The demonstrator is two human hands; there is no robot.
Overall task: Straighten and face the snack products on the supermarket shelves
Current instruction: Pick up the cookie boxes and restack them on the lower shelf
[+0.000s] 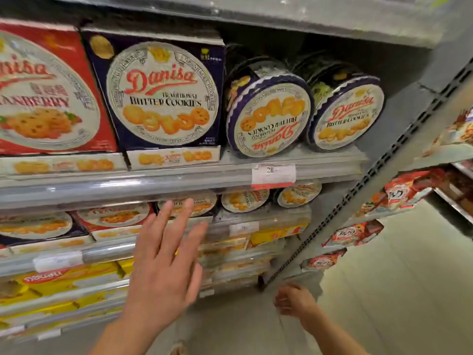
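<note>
From the head camera I see my left hand [163, 260] raised in front of the lower shelves, fingers straight and spread, grasping nothing; its fingertips [189, 204] reach up near the cookie tins on the second shelf, though I cannot tell whether they touch anything. My right hand [294, 301] hangs low at the near right, beside the foot of the shelf upright [358, 190], with fingers loosely curled and nothing in them. On the upper shelf [179, 180], from left to right, stand a red cranberry cookie box [48, 93], a dark blue butter cookie box [161, 93], then two round blue tins standing on edge. The left round tin [268, 119] has its label turned upside down, and the right round tin [348, 116] tilts slightly with its label reading nearly upright; the two touch. A price tag [273, 175] marked 28 hangs on the shelf edge below the left round tin. Under that shelf sit more cookie tins [244, 199] and boxes, and yellow packs [74, 278] fill the shelves lower down. To the far right, red snack bags [407, 190] lie on a neighbouring rack.
</note>
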